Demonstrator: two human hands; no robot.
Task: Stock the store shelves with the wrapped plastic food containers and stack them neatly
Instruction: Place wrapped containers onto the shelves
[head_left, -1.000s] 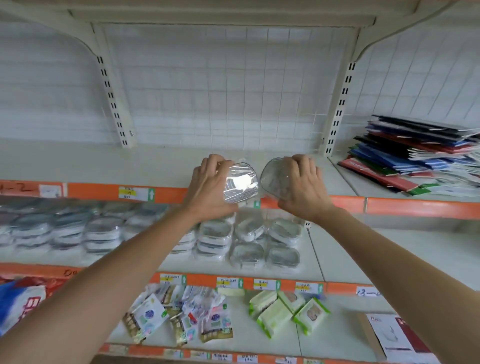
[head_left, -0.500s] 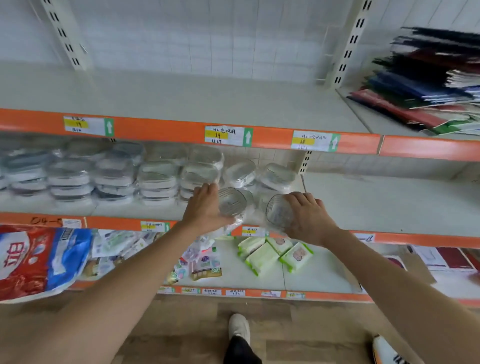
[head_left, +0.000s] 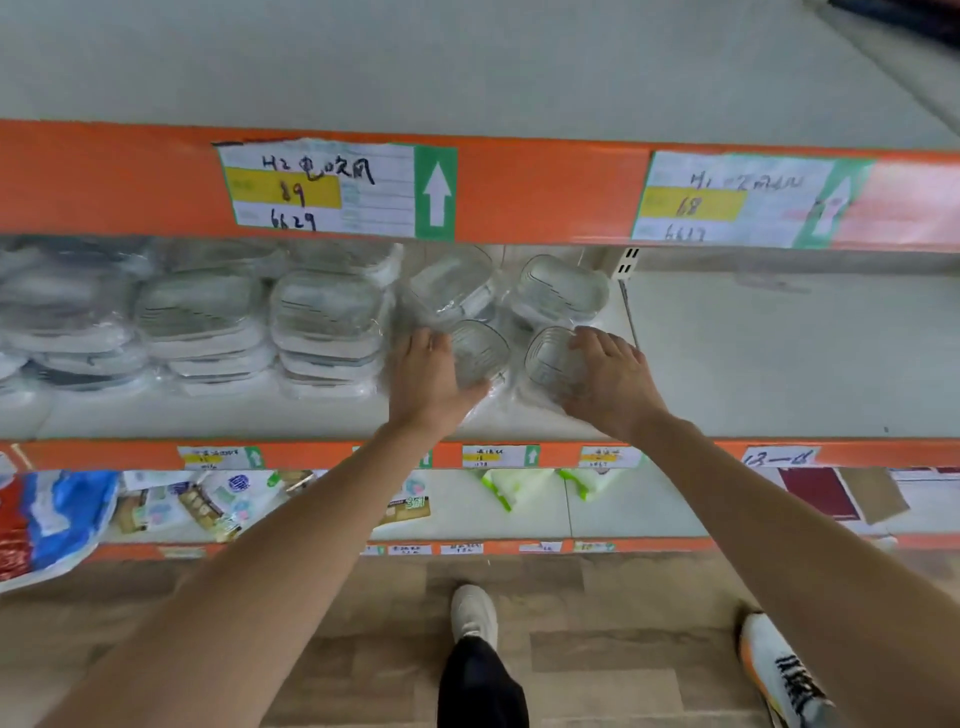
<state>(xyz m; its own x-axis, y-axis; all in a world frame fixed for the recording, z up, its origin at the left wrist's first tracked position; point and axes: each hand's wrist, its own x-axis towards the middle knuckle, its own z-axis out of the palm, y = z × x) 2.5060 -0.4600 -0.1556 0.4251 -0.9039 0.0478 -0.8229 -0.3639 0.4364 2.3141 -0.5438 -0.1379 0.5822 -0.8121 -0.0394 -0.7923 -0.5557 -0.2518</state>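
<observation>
My left hand grips a clear wrapped container from its left side, tilted on edge over the middle shelf. My right hand grips a second wrapped container from its right side, also tilted. Both sit just in front of two more wrapped containers, one leaning and one further right. To the left stand stacks of wrapped containers in several rows.
The upper shelf's orange edge with price labels hangs just above the hands. The middle shelf runs bare to the right of the upright slot. Packets lie on the lower shelf. My shoes stand on the wooden floor.
Both hands came down from in front of the upper shelf's edge to the middle shelf and carried the two containers inward over it. The camera tilted down.
</observation>
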